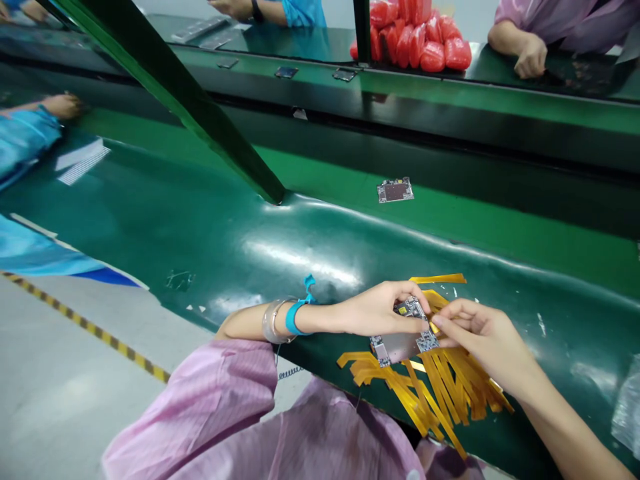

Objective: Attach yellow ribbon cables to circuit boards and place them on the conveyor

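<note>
Left hand pinches circuit board at near edge; right hand pinches yellow tape strip at it. Tape pile under, second board far on belt.

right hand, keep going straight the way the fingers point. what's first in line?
The right hand points left, toward the circuit board it already touches at the edge, above the yellow tape strips. Just past the board come the left hand fingers gripping it. Depth is unclear, but nothing else seems between.
</note>
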The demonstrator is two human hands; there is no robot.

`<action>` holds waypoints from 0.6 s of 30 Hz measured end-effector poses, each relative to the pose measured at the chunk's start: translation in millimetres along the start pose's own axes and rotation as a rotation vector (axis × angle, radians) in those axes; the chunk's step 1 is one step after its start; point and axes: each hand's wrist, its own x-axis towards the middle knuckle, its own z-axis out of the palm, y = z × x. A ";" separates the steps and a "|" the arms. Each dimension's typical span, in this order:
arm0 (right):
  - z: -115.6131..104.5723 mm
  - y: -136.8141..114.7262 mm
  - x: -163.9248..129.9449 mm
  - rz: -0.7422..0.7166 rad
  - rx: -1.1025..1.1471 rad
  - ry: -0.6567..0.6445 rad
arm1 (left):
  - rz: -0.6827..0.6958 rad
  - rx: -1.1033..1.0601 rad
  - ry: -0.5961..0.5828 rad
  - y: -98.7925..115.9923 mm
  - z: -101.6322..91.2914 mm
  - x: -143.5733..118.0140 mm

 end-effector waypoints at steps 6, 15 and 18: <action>4.4 -0.9 -1.6 0.001 0.002 0.009 | -0.008 -0.013 0.013 1.5 0.4 -2.4; 12.3 0.6 -1.0 0.021 0.033 -0.021 | -0.075 0.039 0.046 0.9 3.3 -2.1; 14.6 1.2 -0.3 0.021 0.048 -0.051 | -0.082 0.031 0.043 -2.1 2.6 -0.7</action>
